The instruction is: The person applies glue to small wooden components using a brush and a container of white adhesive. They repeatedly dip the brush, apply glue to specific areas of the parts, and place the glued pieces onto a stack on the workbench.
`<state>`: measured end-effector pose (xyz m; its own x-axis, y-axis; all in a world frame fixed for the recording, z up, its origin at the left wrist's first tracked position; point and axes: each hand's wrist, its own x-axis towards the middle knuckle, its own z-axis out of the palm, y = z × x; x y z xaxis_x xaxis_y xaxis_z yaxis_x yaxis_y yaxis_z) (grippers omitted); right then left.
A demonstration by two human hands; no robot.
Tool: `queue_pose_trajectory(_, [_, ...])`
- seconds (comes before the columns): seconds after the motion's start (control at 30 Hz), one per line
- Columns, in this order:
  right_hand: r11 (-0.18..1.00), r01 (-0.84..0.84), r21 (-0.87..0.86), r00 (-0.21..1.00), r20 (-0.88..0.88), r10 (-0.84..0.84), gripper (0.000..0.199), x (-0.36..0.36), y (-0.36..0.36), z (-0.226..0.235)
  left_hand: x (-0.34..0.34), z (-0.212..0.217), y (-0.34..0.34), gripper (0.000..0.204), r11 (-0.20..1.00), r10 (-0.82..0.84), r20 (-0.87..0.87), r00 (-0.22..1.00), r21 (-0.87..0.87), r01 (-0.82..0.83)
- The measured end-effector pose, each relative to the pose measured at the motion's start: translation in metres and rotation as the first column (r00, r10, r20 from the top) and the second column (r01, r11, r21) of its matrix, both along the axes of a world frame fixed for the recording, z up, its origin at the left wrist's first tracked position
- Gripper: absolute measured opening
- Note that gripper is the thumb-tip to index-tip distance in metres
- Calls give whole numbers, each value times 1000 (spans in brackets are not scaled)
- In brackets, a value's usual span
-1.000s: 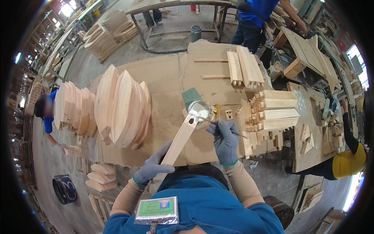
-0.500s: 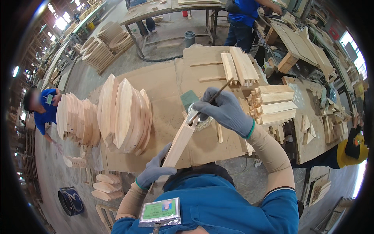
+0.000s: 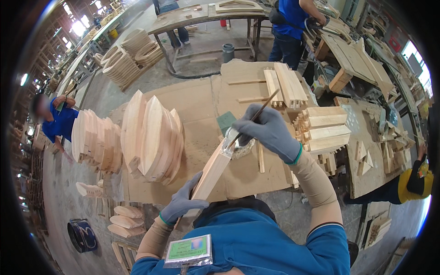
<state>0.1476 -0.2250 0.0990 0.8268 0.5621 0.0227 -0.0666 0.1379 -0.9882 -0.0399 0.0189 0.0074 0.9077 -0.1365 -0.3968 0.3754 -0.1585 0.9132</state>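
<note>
My left hand (image 3: pixel 184 200), in a grey glove, is wrapped round the lower end of a pale wooden bar (image 3: pixel 211 175) that slants up and away from me. My right hand (image 3: pixel 268 133), gloved too, pinches a thin brown stick (image 3: pixel 267 104). The stick's lower end meets the bar's far end, where the wood looks notched and wet or whitish. Whether the stick has bristles I cannot tell. Partly hidden behind the bar and the right hand lies a whitish round thing (image 3: pixel 243 150). A dark green block (image 3: pixel 225 122) is just beyond it on the cardboard.
Cardboard (image 3: pixel 201 98) covers the table. Curved wooden pieces (image 3: pixel 153 137) stand stacked at the left; bars with tenon ends (image 3: pixel 326 129) are piled at the right, more bars (image 3: pixel 288 85) behind. A dark bucket (image 3: pixel 82 235) is on the floor. Several people work around me.
The view has shifted a little, so the table sits slightly lower and further right. In my right hand the stick is somewhat steeper, still at the bar's end. My left hand keeps its hold.
</note>
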Motion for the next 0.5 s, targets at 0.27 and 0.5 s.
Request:
queue_pose_trajectory(0.27, [897, 375, 233, 926, -57, -373, 13, -20, -7, -37, 7, 17, -4, 100, 964, 58, -26, 998, -259, -63])
queue_pose_trajectory(0.5, [753, 470, 460, 872, -111, -476, 6, -61, 18, -90, 7, 22, -8, 97, 942, 87, -128, 988, -312, -124])
